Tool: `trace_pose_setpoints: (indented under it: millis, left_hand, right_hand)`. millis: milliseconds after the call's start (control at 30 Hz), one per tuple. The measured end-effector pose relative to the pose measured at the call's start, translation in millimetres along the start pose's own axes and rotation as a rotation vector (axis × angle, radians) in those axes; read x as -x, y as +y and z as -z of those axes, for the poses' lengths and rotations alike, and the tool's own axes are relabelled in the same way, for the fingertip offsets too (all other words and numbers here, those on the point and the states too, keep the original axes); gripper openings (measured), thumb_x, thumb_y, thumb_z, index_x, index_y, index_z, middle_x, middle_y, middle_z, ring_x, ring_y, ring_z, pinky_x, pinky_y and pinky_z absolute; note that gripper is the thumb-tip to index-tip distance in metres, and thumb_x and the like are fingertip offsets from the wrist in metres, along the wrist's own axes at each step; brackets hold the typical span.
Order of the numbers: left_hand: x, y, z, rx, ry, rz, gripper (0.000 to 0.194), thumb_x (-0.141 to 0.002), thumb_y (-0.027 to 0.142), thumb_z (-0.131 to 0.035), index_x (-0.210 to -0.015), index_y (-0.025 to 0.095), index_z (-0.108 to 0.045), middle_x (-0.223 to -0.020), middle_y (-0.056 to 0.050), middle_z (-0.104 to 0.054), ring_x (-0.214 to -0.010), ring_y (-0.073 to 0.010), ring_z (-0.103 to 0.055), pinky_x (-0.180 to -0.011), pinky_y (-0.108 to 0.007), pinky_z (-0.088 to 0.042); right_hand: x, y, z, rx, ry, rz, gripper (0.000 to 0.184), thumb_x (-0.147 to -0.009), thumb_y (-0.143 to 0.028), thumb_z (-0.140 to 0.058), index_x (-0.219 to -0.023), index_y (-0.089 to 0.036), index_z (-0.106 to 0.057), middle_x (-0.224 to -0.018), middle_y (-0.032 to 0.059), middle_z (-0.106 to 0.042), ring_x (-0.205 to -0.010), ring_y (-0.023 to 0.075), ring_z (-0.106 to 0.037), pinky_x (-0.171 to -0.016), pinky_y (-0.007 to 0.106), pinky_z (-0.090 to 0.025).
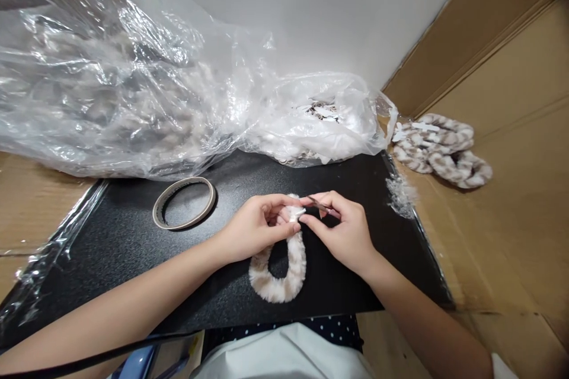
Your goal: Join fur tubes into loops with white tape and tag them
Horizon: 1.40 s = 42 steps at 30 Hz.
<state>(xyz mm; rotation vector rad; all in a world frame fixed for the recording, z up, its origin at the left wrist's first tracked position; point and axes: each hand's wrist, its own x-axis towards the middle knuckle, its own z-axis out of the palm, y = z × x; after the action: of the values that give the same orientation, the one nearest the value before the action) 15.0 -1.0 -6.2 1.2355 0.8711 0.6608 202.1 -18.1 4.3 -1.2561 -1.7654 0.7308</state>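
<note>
A fluffy cream-and-beige headband (pixel 280 287) hangs as a loop over the black tabletop. At its upper end, my left hand (pixel 262 225) is closed on it, thumb and fingers pinching near a small white piece (pixel 297 211) that looks like fabric or elastic. My right hand (pixel 344 228) is closed too, with a slim metal tool (pixel 323 207) lying across its fingers; whether it is tweezers or small scissors I cannot tell. The right thumb and fingertip meet the white piece's edge, close against the left fingertips.
A roll of tape (pixel 184 204) lies to the left on the black tabletop (pixel 213 284). Large clear plastic bags (pixel 133 83) of fluffy pieces line the back. More fluffy loops (pixel 444 151) rest on cardboard (pixel 502 237) at the right, and clippings (pixel 402 195) gather by the table's right edge.
</note>
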Motion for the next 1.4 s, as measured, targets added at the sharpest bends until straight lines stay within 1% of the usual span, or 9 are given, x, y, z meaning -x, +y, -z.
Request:
trace_pose_setpoints:
  millis: [133, 233, 333, 467, 567, 633, 767, 1000, 1400]
  left_hand:
    - [0.8, 0.4, -0.4, 0.019, 0.015, 0.018, 0.042, -0.075, 0.026, -0.073, -0.112, 0.010, -0.063, -0.080, -0.002, -0.063, -0.067, -0.0104, -0.054, -0.065, -0.023, -0.046]
    - [0.5, 0.0, -0.4, 0.039, 0.030, 0.027, 0.043, -0.072, 0.027, -0.075, -0.111, 0.012, -0.064, -0.078, -0.002, -0.064, -0.067, -0.0113, -0.057, -0.067, -0.024, -0.047]
    - [-0.6, 0.0, -0.1, 0.050, 0.052, 0.028, 0.044, -0.070, 0.028, -0.076, -0.110, 0.012, -0.065, -0.076, -0.001, -0.064, -0.065, -0.0118, -0.058, -0.066, -0.024, -0.048]
    - [-1.3, 1.3, 0.8, 0.050, 0.101, 0.036, 0.045, -0.069, 0.030, -0.078, -0.108, 0.012, -0.064, -0.072, 0.000, -0.064, -0.062, -0.0116, -0.059, -0.062, -0.023, -0.048]
    - [-1.1, 1.9, 2.2, 0.025, 0.115, 0.044, 0.047, -0.070, 0.034, -0.077, -0.111, 0.013, -0.063, -0.070, 0.000, -0.065, -0.063, -0.0129, -0.061, -0.061, -0.023, -0.048]
    - [-1.1, 1.4, 3.3, 0.011, 0.115, 0.047, 0.049, -0.072, 0.036, -0.076, -0.113, 0.013, -0.061, -0.073, -0.002, -0.067, -0.066, -0.0144, -0.063, -0.063, -0.024, -0.049]
    - [-2.0, -1.0, 4.7, 0.010, 0.112, 0.035, 0.050, -0.074, 0.037, -0.075, -0.116, 0.014, -0.060, -0.079, -0.004, -0.070, -0.071, -0.0165, -0.066, -0.067, -0.026, -0.051]
    - [-2.2, -2.0, 4.2, 0.030, 0.122, 0.028, 0.049, -0.073, 0.038, -0.076, -0.114, 0.015, -0.060, -0.075, -0.003, -0.069, -0.068, -0.0161, -0.065, -0.063, -0.025, -0.050]
    - [-1.7, -3.8, 4.6, 0.033, 0.106, 0.030, 0.046, -0.076, 0.035, -0.073, -0.114, 0.014, -0.058, -0.077, -0.003, -0.069, -0.072, -0.0163, -0.066, -0.067, -0.026, -0.049]
  right_hand:
    - [0.3, 0.2, 2.0, 0.010, 0.075, -0.025, 0.018, -0.081, -0.022, -0.066, -0.068, -0.022, -0.053, -0.075, 0.0029, -0.071, -0.070, 0.0175, -0.067, -0.066, 0.029, -0.053]
    - [-0.8, 8.6, 20.6, -0.048, 0.156, -0.105, 0.030, -0.079, -0.024, -0.067, -0.065, -0.023, -0.041, -0.077, 0.0035, -0.073, -0.077, 0.0198, -0.070, -0.072, 0.031, -0.054]
    - [-4.5, 29.4, 54.3, 0.015, 0.261, -0.148, 0.034, -0.077, -0.027, -0.069, -0.066, -0.023, -0.038, -0.076, 0.0035, -0.072, -0.077, 0.0214, -0.070, -0.075, 0.035, -0.054]
    - [-8.1, 63.9, 109.9, 0.341, 0.377, -0.213, 0.027, -0.073, -0.030, -0.068, -0.066, -0.023, -0.043, -0.076, 0.0048, -0.071, -0.076, 0.0231, -0.068, -0.074, 0.035, -0.051]
    - [-6.2, 78.4, 140.5, 0.527, 0.356, -0.267, 0.021, -0.074, -0.030, -0.061, -0.065, -0.022, -0.044, -0.074, 0.0043, -0.069, -0.074, 0.0230, -0.067, -0.067, 0.031, -0.047]
    - [-3.7, 81.3, 150.9, 0.575, 0.333, -0.288, 0.020, -0.074, -0.031, -0.059, -0.064, -0.022, -0.044, -0.068, 0.0026, -0.065, -0.067, 0.0204, -0.063, -0.061, 0.028, -0.043]
    - [-0.1, 81.9, 156.7, 0.647, 0.382, -0.298, 0.023, -0.073, -0.037, -0.062, -0.065, -0.022, -0.047, -0.061, 0.0001, -0.058, -0.055, 0.0147, -0.051, -0.056, 0.027, -0.039]
    - [2.8, 92.8, 160.5, 0.515, 0.403, -0.330, 0.022, -0.064, -0.033, -0.069, -0.069, -0.020, -0.052, -0.075, 0.0048, -0.068, -0.064, 0.0177, -0.060, -0.064, 0.030, -0.047]
    - [3.6, 88.9, 160.1, 0.578, 0.405, -0.323, 0.008, -0.069, -0.027, -0.060, -0.070, -0.020, -0.055, -0.076, 0.0044, -0.069, -0.065, 0.0175, -0.059, -0.066, 0.029, -0.045]
